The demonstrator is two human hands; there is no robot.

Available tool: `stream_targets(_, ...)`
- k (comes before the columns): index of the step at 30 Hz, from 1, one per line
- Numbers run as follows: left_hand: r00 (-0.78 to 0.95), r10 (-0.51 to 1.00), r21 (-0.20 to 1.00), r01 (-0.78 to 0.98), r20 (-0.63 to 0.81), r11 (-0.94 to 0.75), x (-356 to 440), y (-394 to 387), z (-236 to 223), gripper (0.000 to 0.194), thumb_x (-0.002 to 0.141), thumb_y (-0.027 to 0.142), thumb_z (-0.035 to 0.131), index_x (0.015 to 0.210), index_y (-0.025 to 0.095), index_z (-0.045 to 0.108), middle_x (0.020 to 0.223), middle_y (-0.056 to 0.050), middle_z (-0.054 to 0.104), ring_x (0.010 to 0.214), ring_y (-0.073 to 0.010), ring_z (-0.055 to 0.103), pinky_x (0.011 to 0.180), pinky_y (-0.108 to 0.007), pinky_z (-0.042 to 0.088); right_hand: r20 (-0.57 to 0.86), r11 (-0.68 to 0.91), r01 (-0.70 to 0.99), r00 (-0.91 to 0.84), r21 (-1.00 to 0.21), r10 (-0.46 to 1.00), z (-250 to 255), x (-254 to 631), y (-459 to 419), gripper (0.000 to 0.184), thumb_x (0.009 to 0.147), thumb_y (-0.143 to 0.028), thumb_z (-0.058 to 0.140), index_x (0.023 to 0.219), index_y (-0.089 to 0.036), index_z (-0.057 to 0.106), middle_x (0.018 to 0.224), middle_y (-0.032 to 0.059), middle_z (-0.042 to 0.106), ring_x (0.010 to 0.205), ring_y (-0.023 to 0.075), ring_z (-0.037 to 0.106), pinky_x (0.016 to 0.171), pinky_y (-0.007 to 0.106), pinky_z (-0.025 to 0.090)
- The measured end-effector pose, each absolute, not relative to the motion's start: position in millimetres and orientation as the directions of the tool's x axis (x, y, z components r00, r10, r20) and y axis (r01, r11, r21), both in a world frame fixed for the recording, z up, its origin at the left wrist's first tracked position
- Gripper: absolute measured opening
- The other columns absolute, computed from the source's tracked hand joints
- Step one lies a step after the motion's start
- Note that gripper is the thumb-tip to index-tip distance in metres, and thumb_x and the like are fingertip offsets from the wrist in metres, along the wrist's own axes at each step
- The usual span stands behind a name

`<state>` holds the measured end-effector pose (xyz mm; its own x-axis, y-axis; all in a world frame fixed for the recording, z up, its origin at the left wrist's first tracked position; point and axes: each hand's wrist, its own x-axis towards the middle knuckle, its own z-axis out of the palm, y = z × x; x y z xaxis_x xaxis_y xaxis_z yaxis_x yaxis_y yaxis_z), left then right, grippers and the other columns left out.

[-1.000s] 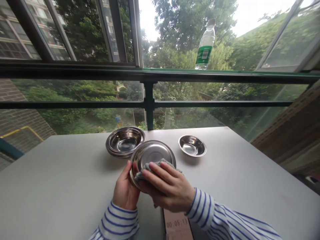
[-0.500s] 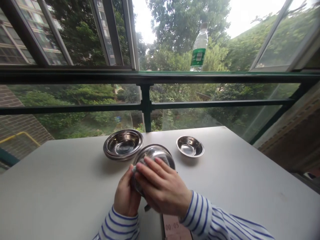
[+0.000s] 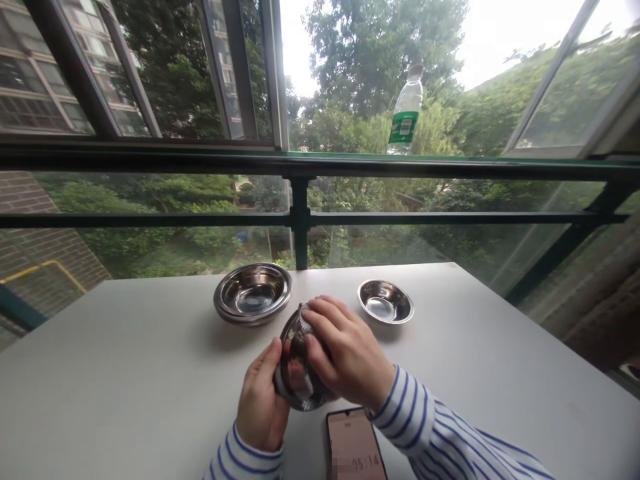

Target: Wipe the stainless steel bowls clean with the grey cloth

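A shiny stainless steel bowl [image 3: 294, 357] is held up over the table, tipped on its side. My left hand [image 3: 263, 400] grips its left edge, thumb on the near side. On the bowl's upper right lies my right hand [image 3: 349, 352], fingers curled over a patterned cloth [image 3: 305, 317] that is pressed to the metal. Most of the cloth is hidden beneath those fingers. Behind the left hand rests a stack of steel bowls [image 3: 253, 293]. A smaller steel bowl [image 3: 385, 302] sits on the right, apart from the hands.
Near the front edge of the white table [image 3: 150, 387] lies a phone [image 3: 353, 440] with a timer on its screen, just below the right wrist. A dark green railing [image 3: 200, 162] runs behind the table. On it stands a plastic bottle [image 3: 404, 127] with a green label.
The held bowl has turned from showing its rounded underside to standing more on edge. My right hand has shifted with the cloth to the bowl's right side. More of the phone shows.
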<state>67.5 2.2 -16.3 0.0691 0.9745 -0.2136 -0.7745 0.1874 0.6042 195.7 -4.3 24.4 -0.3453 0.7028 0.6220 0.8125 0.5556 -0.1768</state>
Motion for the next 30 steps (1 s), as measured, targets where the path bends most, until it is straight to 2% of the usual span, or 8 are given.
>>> stream_targets(2,0.074,0.974,0.609,-0.769,-0.215,0.193,68.4,2.2,-16.7,0.011,0.070,0.019,0.066,0.072,0.008,0.069,0.056,-0.003,0.064,0.046,-0.0100,0.058,0.048,-0.017,0.050,0.619,0.523,0.828,-0.306,-0.203,0.723,23.8,195.2,-5.6,0.036,0.083,-0.027,0.042,0.114,-0.012,0.054,0.119,0.0120,0.054,0.116,0.0278,0.041,0.096,0.045,0.038)
stream_targets(7,-0.012,0.984,0.642,-0.759,-0.180,0.109,68.2,2.5,-13.8,0.016,0.070,0.020,0.065,0.083,0.010,0.070,0.072,-0.007,0.070,0.065,-0.0146,0.065,0.061,-0.020,0.053,0.619,0.679,0.730,-0.502,-0.071,0.605,21.6,181.1,-10.7,0.038,0.082,-0.026,0.043,0.116,-0.012,0.053,0.122,0.0099,0.052,0.121,0.0280,0.035,0.104,0.045,0.027)
stream_targets(13,0.001,0.978,0.642,-0.754,-0.208,0.137,65.7,1.9,-5.5,0.010,0.072,0.015,0.063,0.071,0.007,0.069,0.060,-0.006,0.068,0.054,-0.0149,0.065,0.055,-0.022,0.055,0.603,0.570,0.736,-0.281,-0.365,0.747,18.9,203.2,5.8,0.036,0.085,-0.028,0.042,0.115,-0.013,0.054,0.120,0.0108,0.053,0.117,0.0238,0.042,0.100,0.040,0.036)
stream_targets(18,-0.066,0.957,0.599,-0.791,-0.282,0.122,64.3,3.7,4.7,0.023,0.080,0.006,0.047,0.069,0.008,0.067,0.063,-0.007,0.070,0.050,-0.0128,0.064,0.043,-0.017,0.052,0.578,0.499,0.657,-0.117,-0.565,0.808,-3.4,224.9,4.2,0.038,0.090,-0.028,0.035,0.124,-0.016,0.045,0.127,0.0106,0.048,0.119,0.0200,0.043,0.100,0.038,0.037)
stream_targets(22,-0.021,0.964,0.607,-0.780,-0.267,0.151,62.5,6.2,1.8,0.023,0.082,0.005,0.045,0.074,0.006,0.067,0.061,-0.007,0.070,0.049,-0.0125,0.064,0.047,-0.018,0.055,0.600,0.545,0.692,-0.200,-0.473,0.774,6.2,221.8,-0.6,0.038,0.088,-0.026,0.038,0.123,-0.015,0.046,0.126,0.0110,0.049,0.122,0.0219,0.039,0.102,0.041,0.035)
stream_targets(25,0.018,0.960,0.560,-0.809,-0.279,0.178,61.5,7.7,1.6,0.027,0.084,0.004,0.041,0.089,0.006,0.067,0.069,-0.009,0.072,0.055,-0.0132,0.067,0.052,-0.018,0.056,0.595,0.629,0.681,-0.344,-0.375,0.726,24.5,217.2,4.5,0.036,0.086,-0.025,0.042,0.119,-0.014,0.051,0.122,0.0108,0.053,0.120,0.0225,0.040,0.102,0.041,0.034)
stream_targets(27,0.027,0.953,0.518,-0.835,-0.302,0.188,60.5,8.9,3.1,0.030,0.086,0.004,0.037,0.098,0.006,0.064,0.068,-0.009,0.072,0.054,-0.0121,0.067,0.052,-0.016,0.055,0.585,0.658,0.647,-0.379,-0.387,0.717,30.2,217.6,9.5,0.034,0.087,-0.026,0.043,0.117,-0.015,0.053,0.120,0.0102,0.054,0.118,0.0210,0.043,0.101,0.038,0.036)
stream_targets(30,0.006,0.932,0.470,-0.863,-0.361,0.188,57.8,11.2,3.8,0.029,0.087,0.007,0.037,0.101,0.004,0.063,0.061,-0.008,0.071,0.050,-0.0116,0.066,0.052,-0.016,0.054,0.595,0.635,0.606,-0.308,-0.480,0.743,20.7,222.1,10.3,0.036,0.089,-0.026,0.038,0.121,-0.015,0.049,0.125,0.0103,0.050,0.119,0.0187,0.042,0.102,0.036,0.035)
